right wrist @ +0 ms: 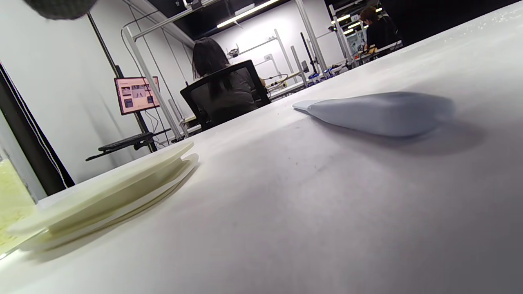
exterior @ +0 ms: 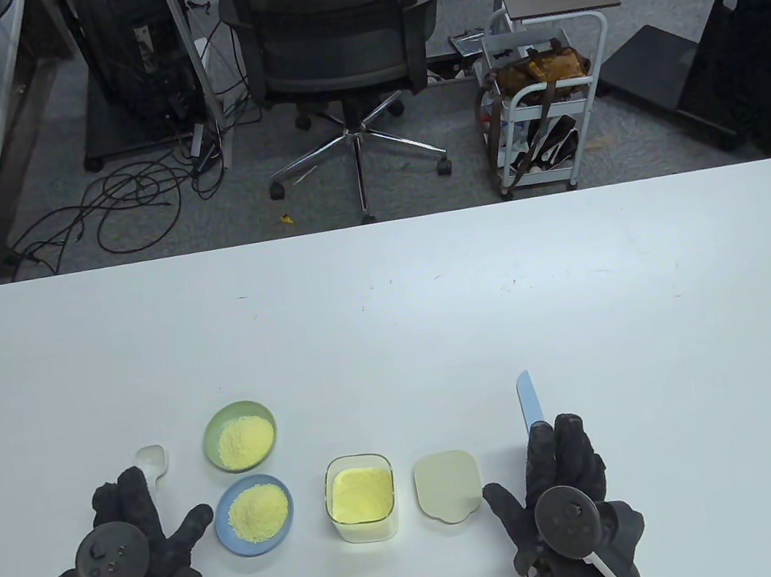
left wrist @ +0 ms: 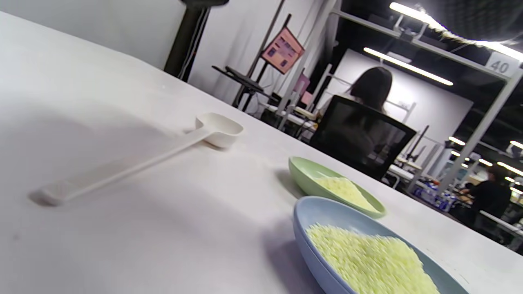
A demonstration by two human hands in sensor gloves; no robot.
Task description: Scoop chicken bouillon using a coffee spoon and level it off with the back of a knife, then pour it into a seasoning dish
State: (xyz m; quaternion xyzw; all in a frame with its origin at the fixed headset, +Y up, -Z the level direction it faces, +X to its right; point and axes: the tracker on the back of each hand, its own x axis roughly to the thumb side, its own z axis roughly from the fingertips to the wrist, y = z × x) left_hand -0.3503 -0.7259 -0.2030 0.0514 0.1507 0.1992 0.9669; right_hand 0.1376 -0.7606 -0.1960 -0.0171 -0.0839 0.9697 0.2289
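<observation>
Beside table edge (exterior: pixel 376 231), both hands apart

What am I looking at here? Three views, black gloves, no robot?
No robot: a person's hands in sensor gloves, each with a tracker strapped on its back. One camera looks down at the table; one sits on each wrist, low and tilted. The left hand lies over the white spoon; the right hand lies over the blue knife. Neither looks gripped yet. Between them: a green dish and a blue dish, both holding yellow granules, an open container of bouillon, and its lid alongside.
</observation>
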